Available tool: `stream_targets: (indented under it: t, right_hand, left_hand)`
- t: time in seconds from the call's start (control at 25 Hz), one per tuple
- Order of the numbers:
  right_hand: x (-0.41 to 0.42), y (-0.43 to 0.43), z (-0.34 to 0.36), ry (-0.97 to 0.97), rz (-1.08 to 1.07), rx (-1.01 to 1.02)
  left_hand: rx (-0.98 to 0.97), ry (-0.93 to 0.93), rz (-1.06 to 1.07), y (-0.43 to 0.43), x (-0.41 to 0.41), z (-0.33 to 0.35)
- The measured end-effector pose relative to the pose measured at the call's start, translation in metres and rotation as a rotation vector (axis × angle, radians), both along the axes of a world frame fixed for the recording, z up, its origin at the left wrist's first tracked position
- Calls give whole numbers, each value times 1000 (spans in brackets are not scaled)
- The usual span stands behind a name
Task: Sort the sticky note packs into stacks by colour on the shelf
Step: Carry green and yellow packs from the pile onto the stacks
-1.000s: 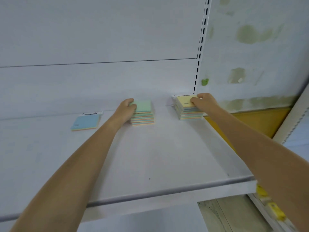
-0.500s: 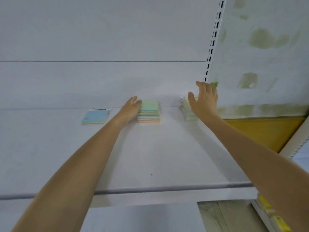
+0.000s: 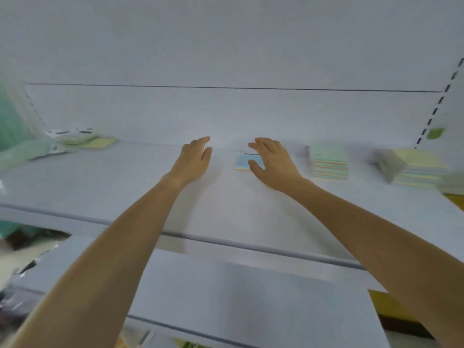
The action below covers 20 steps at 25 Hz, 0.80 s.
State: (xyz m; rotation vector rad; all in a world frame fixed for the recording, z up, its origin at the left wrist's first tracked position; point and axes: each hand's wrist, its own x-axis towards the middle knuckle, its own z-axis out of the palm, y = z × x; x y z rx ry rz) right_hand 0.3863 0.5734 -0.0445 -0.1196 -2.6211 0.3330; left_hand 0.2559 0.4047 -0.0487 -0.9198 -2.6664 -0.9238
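A single blue sticky note pack (image 3: 242, 162) lies flat near the back of the white shelf (image 3: 125, 187). My right hand (image 3: 272, 162) hovers over its right side with fingers spread, hiding part of it. My left hand (image 3: 194, 159) is open in the air just left of the pack, holding nothing. To the right stand a green-topped stack (image 3: 329, 162) and a yellow-topped stack (image 3: 416, 169). Loose green and yellow packs (image 3: 85, 143) lie blurred at the shelf's far left.
A slotted upright (image 3: 437, 106) with a small green tag (image 3: 436, 133) runs up the back panel at right. A lower shelf (image 3: 226, 292) juts out beneath my arms. Blurred green goods sit at the far left edge.
The view has swung left. Both hands left the green and yellow stacks and moved left; the right hand now hovers over the blue pack, the left hand beside it.
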Motion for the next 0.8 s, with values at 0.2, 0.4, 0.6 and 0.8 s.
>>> stream_targets:
  t: [0.2, 0.4, 0.6, 0.8]
  right_hand:
    - [-74, -123, -9, -91, 130, -41]
    - [-140, -227, -13, -206, 279, -69]
    - [-226, -295, -9, -234, 382, -65]
    - [-317, -311, -8, -196, 289, -160]
  left_hand:
    - [-16, 16, 186, -159, -55, -7]
    - [-48, -17, 301, -271, -93, -19]
    - [-27, 15, 420, -351, -140, -23]
    - [-105, -45, 590, -403, -208, -15]
